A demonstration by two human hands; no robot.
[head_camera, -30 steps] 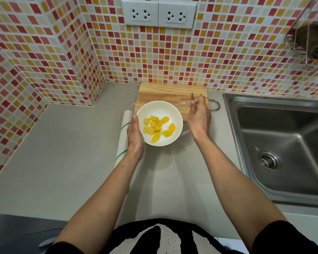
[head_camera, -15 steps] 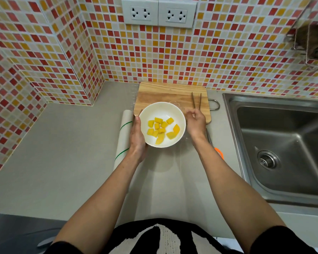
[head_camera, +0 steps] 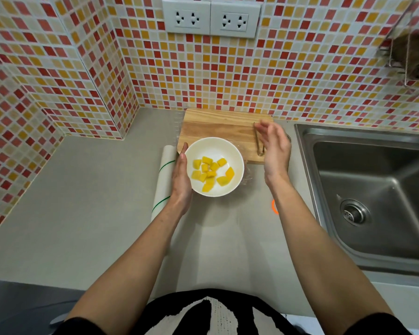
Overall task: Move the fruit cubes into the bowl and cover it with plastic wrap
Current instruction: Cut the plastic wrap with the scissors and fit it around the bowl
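Observation:
A white bowl [head_camera: 237, 163] with several yellow fruit cubes [head_camera: 209, 174] stands on the grey counter, overlapping the front edge of a wooden cutting board [head_camera: 215, 126]. My left hand [head_camera: 182, 180] is cupped against the bowl's left side. Off to the bowl's right, my right hand [head_camera: 275, 151] hovers over the board's right end, fingers spread and blurred, holding nothing. A thin clear film [head_camera: 247, 176] shows crinkled at the bowl's right side. The plastic wrap roll [head_camera: 163, 182], white with green lines, lies just left of my left hand.
Small tongs [head_camera: 258, 143] lie on the board, partly behind my right hand. An orange object [head_camera: 273, 206] peeks out from under my right forearm. A steel sink [head_camera: 373, 194] fills the right side. Tiled walls close off the back and left.
My right hand has left the bowl's right rim and risen up and to the right with its fingers spread. My left hand stays against the bowl.

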